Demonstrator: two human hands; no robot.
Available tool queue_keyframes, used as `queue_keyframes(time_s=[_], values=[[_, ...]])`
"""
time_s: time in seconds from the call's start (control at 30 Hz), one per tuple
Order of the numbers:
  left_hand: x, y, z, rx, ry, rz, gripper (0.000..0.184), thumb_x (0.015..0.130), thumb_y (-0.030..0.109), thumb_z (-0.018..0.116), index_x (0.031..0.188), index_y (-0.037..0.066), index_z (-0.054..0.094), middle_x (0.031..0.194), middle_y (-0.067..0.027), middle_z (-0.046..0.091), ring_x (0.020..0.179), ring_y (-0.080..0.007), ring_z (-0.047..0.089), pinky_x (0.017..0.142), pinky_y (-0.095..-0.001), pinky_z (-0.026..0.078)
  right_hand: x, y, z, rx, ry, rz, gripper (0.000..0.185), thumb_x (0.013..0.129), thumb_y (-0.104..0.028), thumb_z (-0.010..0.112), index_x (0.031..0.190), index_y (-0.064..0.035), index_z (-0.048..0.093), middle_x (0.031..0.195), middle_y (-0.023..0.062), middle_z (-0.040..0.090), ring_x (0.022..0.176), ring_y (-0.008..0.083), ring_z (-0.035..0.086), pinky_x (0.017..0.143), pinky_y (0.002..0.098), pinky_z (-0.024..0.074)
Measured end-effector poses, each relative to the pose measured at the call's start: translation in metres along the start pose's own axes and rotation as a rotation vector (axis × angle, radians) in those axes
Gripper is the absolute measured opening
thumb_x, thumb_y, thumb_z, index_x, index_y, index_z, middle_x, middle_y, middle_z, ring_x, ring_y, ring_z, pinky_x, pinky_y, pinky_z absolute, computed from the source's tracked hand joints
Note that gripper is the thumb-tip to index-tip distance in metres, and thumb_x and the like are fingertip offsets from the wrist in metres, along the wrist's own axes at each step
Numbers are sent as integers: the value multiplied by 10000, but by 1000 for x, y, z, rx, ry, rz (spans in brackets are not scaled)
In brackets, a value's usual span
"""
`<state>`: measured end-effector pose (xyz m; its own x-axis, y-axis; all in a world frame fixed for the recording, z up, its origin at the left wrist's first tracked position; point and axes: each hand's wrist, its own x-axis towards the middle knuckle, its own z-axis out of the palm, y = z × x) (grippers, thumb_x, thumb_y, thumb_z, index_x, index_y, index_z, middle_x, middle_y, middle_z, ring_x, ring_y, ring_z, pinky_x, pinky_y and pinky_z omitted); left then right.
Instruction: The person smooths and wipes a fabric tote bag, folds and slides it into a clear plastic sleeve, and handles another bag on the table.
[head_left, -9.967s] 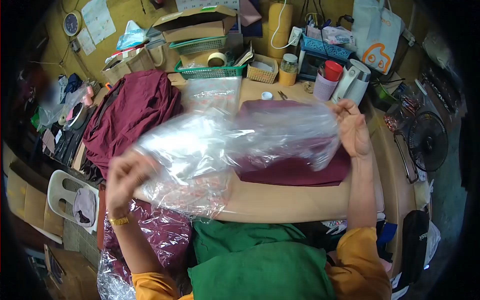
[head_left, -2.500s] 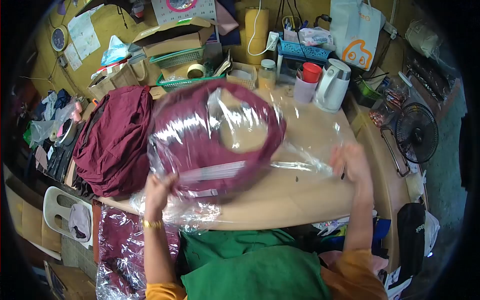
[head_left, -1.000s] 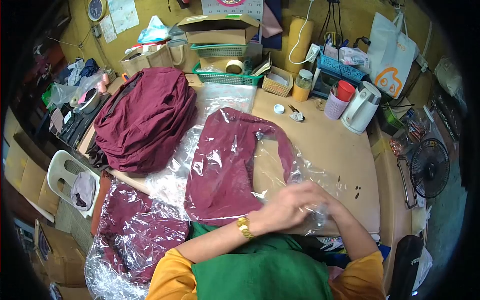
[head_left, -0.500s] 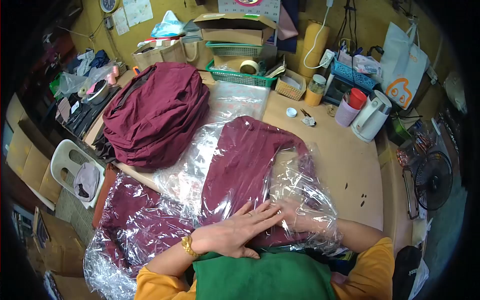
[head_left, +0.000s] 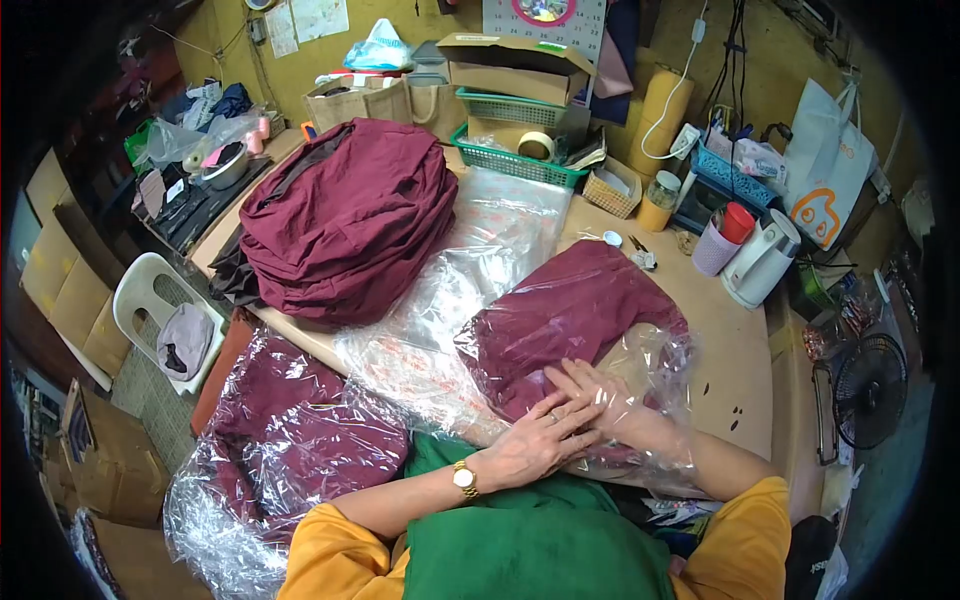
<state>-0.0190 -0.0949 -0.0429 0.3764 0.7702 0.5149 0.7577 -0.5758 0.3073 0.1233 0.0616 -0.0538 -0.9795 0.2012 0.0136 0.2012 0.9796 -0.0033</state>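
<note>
A folded maroon cloth item (head_left: 570, 300), perhaps a garment, lies inside a clear plastic bag (head_left: 660, 365) at the table's front edge. My right hand (head_left: 605, 400) is inside the bag, its fingers stretched out flat on the cloth. Outside the plastic, my left hand (head_left: 540, 440) rests with extended fingers by the right hand, overlapping it. To the left, another maroon item in clear plastic (head_left: 300, 430) hangs low beside the table. Flat clear plastic bags (head_left: 500, 225) with faint red print spread beyond my hands.
A tall pile of maroon cloth (head_left: 350, 220) stands on the table's left. Green baskets (head_left: 515, 163), a jar (head_left: 660, 200), a purple cup (head_left: 712, 248) and a white kettle (head_left: 762, 260) line the back. A white chair (head_left: 150, 290) stands left; a black fan (head_left: 870, 390) is right.
The bagged maroon cloth has shifted and its near part is drawn in. My right hand lies flatter and farther forward inside the bag. My left hand has slid toward the right. The view has turned slightly.
</note>
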Motion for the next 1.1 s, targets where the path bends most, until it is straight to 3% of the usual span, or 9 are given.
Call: queue_keyframes(time_s=[0.13, 0.23, 0.47, 0.57, 0.63, 0.73, 0.8, 0.97, 1.1], values=[[6, 4, -4, -41, 29, 60, 407, 792, 91, 660, 1197, 71, 624, 1080, -96, 543, 908, -243, 566, 803, -389, 481, 18, 1, -18, 57, 133, 36, 692, 813, -237, 638, 1465, -114, 444, 1412, 209, 529, 1267, 334, 551, 1016, 455, 437], [19, 17, 0, -182, 48, 83, 303, 783, 71, 653, 1082, 48, 615, 937, -98, 483, 836, -244, 557, 723, -353, 486, 42, 5, -9, 89, 411, -88, 530, 798, -87, 574, 1328, -53, 579, 1370, 182, 572, 1094, 305, 593, 882, 412, 394], [36, 31, -16, -220, 47, 155, 202, 752, 118, 687, 938, 58, 635, 882, -106, 554, 838, -298, 583, 747, -404, 478, 51, -10, 1, 115, 329, -182, 557, 807, -103, 568, 1363, -79, 552, 1392, 184, 541, 1220, 318, 542, 989, 450, 402], [39, -20, -92, 127, 439, -211, 258, 810, 191, 705, 1027, 56, 667, 990, -147, 655, 907, -372, 599, 799, -492, 470, 37, -8, 1, 146, 253, -228, 663, 803, -104, 606, 1447, -101, 451, 1459, 220, 455, 1321, 372, 462, 1085, 466, 373], [9, -69, -98, 484, 261, -799, 410, 903, 290, 657, 1143, -35, 589, 1012, -219, 648, 1021, -432, 594, 859, -500, 491, 32, -9, 2, 265, 210, -218, 798, 759, -65, 653, 1502, -104, 364, 1528, 230, 356, 1426, 390, 344, 1180, 487, 293], [-24, -110, -99, 299, 118, -1052, 538, 960, 451, 581, 1091, -70, 613, 1123, -296, 626, 1003, -469, 628, 861, -512, 508, 30, -10, -19, 255, 145, -189, 779, 779, -81, 635, 1507, -114, 359, 1572, 227, 274, 1452, 379, 300, 1177, 529, 275], [-24, -112, -104, 216, -51, -1135, 607, 943, 518, 588, 1010, -84, 627, 991, -303, 672, 952, -488, 645, 848, -512, 512, 30, -2, -23, 180, 112, -166, 729, 813, -117, 609, 1503, -124, 370, 1597, 222, 216, 1471, 391, 255, 1172, 597, 232], [-32, -96, -107, -137, 5, -993, 506, 820, 434, 790, 851, -52, 650, 589, -151, 619, 531, -225, 588, 562, -398, 460, 44, 36, -31, 8, 65, 234, 618, 956, -405, 517, 1502, -149, 383, 1607, 246, 179, 1489, 439, 166, 1165, 669, 124], [-69, -91, -95, -269, -86, -1044, 509, 759, 400, 857, 797, -42, 609, 617, -115, 582, 588, -170, 554, 555, -363, 444, 48, 48, 5, 122, -25, 292, 744, 961, -657, 404, 1547, -208, 314, 1620, 253, 136, 1504, 439, 100, 1172, 667, 36]])
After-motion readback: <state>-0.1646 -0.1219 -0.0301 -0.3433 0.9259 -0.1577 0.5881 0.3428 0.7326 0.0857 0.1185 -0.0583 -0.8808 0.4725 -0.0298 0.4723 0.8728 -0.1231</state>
